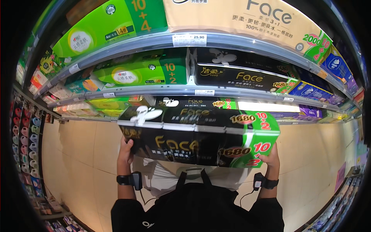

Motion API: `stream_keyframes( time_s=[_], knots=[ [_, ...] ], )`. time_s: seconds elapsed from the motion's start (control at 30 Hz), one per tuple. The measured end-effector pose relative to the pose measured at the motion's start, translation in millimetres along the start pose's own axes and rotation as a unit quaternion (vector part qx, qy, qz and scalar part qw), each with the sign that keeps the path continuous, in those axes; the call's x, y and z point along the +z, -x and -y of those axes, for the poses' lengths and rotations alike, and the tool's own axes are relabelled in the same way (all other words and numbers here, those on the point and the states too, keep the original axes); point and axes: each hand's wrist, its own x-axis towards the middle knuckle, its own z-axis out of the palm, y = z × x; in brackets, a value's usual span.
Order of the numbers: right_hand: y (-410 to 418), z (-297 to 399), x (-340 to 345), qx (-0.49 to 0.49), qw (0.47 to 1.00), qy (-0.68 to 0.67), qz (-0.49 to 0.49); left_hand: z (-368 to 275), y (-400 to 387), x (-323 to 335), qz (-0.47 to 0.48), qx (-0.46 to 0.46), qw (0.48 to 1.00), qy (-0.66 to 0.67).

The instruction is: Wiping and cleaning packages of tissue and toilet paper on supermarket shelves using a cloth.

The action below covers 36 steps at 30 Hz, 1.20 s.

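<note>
A long black and green plastic-wrapped multipack of paper tissues (pixel 185 139) is held level in front of my body, before the shelves. My left hand (pixel 126 149) grips its left end, with the thumb on the front face. At the green right end, my right hand (pixel 271 156) has its thumb on the front and the other fingers hidden. A similar black multipack (pixel 243 71) lies on the middle shelf beyond. On the lower shelf, another black pack (pixel 191 102) is partly covered by the held one.
Green toilet roll packs (pixel 142 71) fill the shelf's left part; blue packs (pixel 310 90) stand at right. A shelf edge (pixel 150 91) with price tags crosses ahead. Bottles (pixel 24 142) line a rack at far left. Tiled floor (pixel 75 156) lies below, and more goods (pixel 336 203) stand at lower right.
</note>
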Motion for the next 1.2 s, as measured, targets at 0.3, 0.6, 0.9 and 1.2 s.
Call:
stream_keyframes(
  time_s=[0.3,0.6,0.9,1.2],
  knots=[
    [-123.4,-82.9,-3.6,0.085,0.967,0.127,0.202,65.4,-83.2,20.5,-0.166,-0.052,0.969,0.177],
    [-188.1,-147.7,-26.5,0.229,0.971,0.008,0.07,110.4,-171.6,21.6,-0.134,-0.049,0.978,0.152],
    [-191.2,-154.5,-16.7,0.206,0.977,0.036,0.047,115.9,-185.0,37.9,-0.205,-0.091,0.952,0.209],
    [-202.3,-143.8,-5.7,0.253,0.966,0.042,0.013,109.5,-206.2,33.8,-0.168,-0.086,0.953,0.237]
  ],
)
